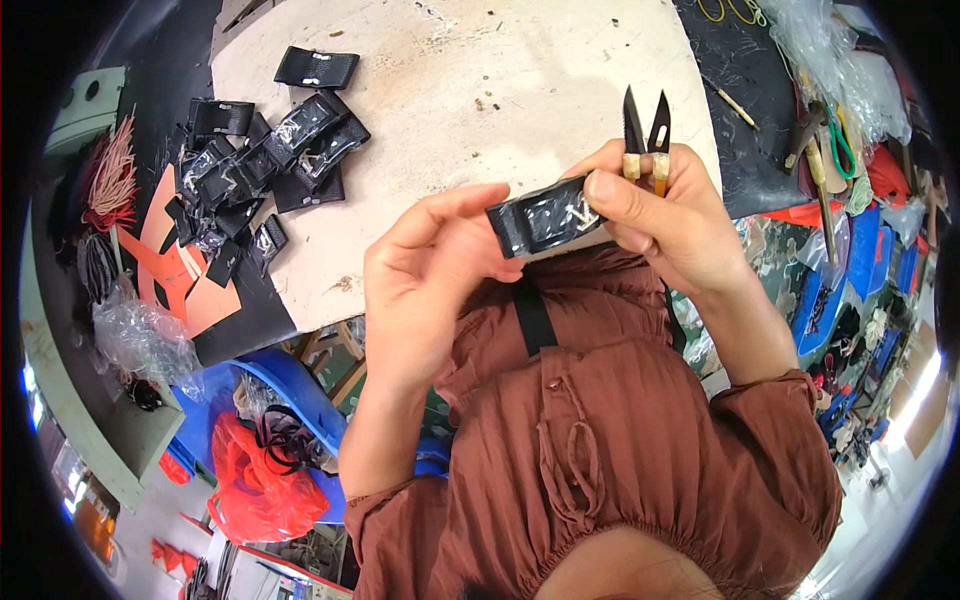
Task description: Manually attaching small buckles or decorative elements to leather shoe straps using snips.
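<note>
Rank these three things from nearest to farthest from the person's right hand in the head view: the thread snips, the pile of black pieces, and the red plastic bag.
1. Thread snips: held in the right hand, blades pointing up.
2. Pile of black pieces: on the pale board, far to the left.
3. Red plastic bag: lower left, below the table edge.

Count: one pair of black-bladed thread snips [646,135]; one black wrapped strap piece [545,217] just below the snips.
</note>
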### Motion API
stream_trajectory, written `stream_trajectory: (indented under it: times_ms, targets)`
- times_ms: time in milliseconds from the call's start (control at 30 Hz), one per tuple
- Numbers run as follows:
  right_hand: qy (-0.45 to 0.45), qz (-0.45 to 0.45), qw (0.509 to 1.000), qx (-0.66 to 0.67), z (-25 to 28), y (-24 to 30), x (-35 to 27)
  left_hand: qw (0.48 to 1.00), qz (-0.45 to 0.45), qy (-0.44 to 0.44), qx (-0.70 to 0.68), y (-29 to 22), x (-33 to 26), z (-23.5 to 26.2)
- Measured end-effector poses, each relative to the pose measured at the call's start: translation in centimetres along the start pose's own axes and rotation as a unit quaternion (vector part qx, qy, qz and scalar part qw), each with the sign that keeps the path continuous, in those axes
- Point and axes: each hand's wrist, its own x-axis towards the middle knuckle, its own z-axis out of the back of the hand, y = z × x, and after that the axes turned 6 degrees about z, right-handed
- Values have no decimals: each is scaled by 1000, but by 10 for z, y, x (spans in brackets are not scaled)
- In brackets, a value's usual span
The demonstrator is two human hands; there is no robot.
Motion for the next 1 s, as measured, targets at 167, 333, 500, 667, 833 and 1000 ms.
stream_trajectory:
  times_ms: [167,333,500,667,833,1000]
  targets:
    - [14,-60,996,66,2,2,-4,999,-8,-40,19,1,0,-6]
    - [29,-46,996,69,5,1,-8,998,13,-57,-3,2,2,-10]
    - [28,17,998,-60,3,-2,-7,980,-81,-47,174,8,2,-15]
    - [75,-45,996,-19,4,-2,-7,791,-334,-12,512,9,6,-15]
    - [63,-97,992,56,3,1,-13,776,-349,36,524,7,8,-11]
    - [10,99,984,-146,-3,-7,-19,816,-310,22,487,5,7,-16]
